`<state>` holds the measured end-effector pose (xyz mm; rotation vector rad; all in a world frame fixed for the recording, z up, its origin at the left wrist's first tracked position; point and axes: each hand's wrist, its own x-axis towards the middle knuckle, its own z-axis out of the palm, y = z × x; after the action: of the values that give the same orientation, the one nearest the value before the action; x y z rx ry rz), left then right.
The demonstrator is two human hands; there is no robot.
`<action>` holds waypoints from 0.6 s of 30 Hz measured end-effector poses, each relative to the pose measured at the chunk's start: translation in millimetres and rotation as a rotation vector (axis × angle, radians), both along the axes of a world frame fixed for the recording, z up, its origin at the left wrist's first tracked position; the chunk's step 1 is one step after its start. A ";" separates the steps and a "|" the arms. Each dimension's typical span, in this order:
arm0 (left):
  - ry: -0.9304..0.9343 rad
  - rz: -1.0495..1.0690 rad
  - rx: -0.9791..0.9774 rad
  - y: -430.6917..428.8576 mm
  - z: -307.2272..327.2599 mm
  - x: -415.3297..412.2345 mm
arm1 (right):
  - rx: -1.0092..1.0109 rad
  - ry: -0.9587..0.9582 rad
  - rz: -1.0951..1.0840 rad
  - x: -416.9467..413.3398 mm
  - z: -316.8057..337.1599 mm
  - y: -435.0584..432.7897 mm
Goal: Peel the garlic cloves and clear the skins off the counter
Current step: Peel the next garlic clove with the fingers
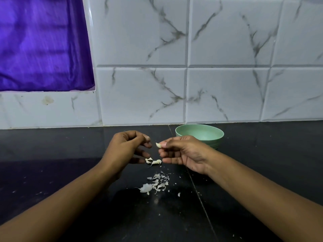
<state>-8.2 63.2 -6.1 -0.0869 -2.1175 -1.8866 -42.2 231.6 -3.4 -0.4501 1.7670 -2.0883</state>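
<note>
My right hand (181,151) pinches a small pale garlic clove (158,145) between thumb and forefinger, above the black counter (70,154). My left hand (125,147) hovers just left of it, fingers loosely curled, thumb and forefinger close together, holding nothing that I can see. Two curled pieces of skin (153,161) lie on the counter below the fingertips. A scatter of white garlic skins (155,184) lies nearer to me, with tiny flakes around it.
A pale green bowl (201,134) stands on the counter behind my right hand, against the marbled tile wall (227,93). A purple curtain (43,44) fills the opening at upper left. A seam runs diagonally across the counter.
</note>
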 end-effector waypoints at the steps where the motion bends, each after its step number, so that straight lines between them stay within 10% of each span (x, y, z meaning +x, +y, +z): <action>1: -0.015 -0.024 -0.023 -1.4 1.2 0.3 | 0.001 -0.023 0.016 -0.5 1.4 1.8; 18: 0.076 -0.095 -0.422 -8.9 1.6 1.0 | 0.079 -0.095 0.039 -3.1 7.4 10.3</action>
<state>-7.3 54.3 -4.5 -0.3498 -2.4590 -1.4258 -45.4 241.9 4.0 -0.3543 1.7651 -1.9717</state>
